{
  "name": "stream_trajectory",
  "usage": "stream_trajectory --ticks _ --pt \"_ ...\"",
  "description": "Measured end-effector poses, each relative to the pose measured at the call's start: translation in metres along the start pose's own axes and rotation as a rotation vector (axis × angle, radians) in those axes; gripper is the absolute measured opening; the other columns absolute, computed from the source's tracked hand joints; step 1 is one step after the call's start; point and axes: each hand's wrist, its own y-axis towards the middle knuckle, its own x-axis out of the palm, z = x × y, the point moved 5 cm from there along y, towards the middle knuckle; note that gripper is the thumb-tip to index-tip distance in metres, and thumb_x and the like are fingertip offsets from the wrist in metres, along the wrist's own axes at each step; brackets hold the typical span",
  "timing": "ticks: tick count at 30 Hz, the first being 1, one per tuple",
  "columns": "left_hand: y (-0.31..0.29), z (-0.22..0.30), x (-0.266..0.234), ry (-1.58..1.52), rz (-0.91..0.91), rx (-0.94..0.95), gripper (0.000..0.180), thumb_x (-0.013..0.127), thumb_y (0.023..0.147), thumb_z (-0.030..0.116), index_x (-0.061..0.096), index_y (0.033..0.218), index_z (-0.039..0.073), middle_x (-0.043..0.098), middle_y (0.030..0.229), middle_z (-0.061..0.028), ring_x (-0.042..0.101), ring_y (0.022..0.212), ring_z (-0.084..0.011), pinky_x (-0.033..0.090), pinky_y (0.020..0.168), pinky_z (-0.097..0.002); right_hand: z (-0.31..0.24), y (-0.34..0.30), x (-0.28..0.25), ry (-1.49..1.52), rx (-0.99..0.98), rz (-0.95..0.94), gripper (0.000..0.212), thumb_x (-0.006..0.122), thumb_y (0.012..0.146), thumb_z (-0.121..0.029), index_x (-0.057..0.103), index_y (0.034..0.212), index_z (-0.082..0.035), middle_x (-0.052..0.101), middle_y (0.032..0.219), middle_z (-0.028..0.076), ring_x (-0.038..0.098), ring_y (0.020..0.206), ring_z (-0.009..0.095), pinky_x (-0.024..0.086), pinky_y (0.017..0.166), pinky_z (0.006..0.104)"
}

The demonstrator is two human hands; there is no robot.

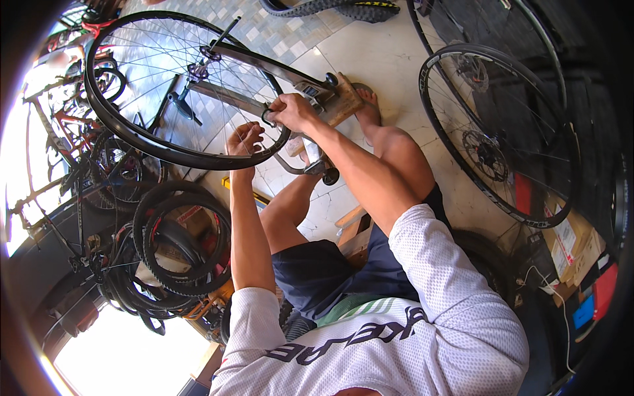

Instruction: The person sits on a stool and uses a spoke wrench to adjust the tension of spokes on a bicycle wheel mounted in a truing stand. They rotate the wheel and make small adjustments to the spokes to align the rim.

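Observation:
A black-rimmed bicycle wheel is mounted by its hub between the arms of a metal truing stand. At the part of the rim closest to me, my right hand pinches a small dark round spoke wrench against the spokes. Just left of it, inside the rim, my left hand has its fingers curled together among the spokes. Whatever lies between those fingertips is too small to make out. The stand's wooden base sits by my right foot.
Another wheel with a disc rotor leans at the right. Several tires are heaped at the left, below parked bicycles. A tire lies on the tiled floor beyond the stand. Cardboard boxes stand at the lower right.

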Motion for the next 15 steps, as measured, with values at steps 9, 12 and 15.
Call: stream_trajectory --ticks 9,12,15 --pt "0.021 -0.017 0.011 0.091 -0.030 -0.020 0.024 0.072 0.091 0.024 0.067 0.103 0.004 0.072 0.093 -0.0046 0.061 0.074 -0.0090 0.046 0.061 -0.0229 -0.003 -0.003 -0.002 -0.231 -0.055 -0.045 0.021 0.067 0.081 -0.019 0.077 0.098 -0.012 0.073 0.093 0.016 0.071 0.090 0.031 0.055 0.084 0.0379" --pt "0.021 -0.018 0.009 0.096 -0.024 -0.022 0.023 0.072 0.091 0.023 0.067 0.103 0.004 0.072 0.093 -0.0044 0.061 0.073 -0.0086 0.046 0.061 -0.0225 -0.003 -0.003 0.000 -0.255 -0.083 -0.064 0.023 0.065 0.080 -0.018 0.077 0.098 -0.012 0.073 0.095 0.016 0.071 0.091 0.031 0.055 0.085 0.0385" --pt "0.019 -0.016 0.008 0.072 -0.041 -0.025 0.022 0.073 0.090 0.023 0.068 0.102 0.005 0.071 0.093 -0.0037 0.061 0.073 -0.0083 0.046 0.060 -0.0221 -0.002 -0.002 0.001 -0.270 -0.098 -0.073 0.024 0.065 0.080 -0.018 0.077 0.100 -0.012 0.073 0.096 0.016 0.071 0.093 0.032 0.055 0.085 0.0386"
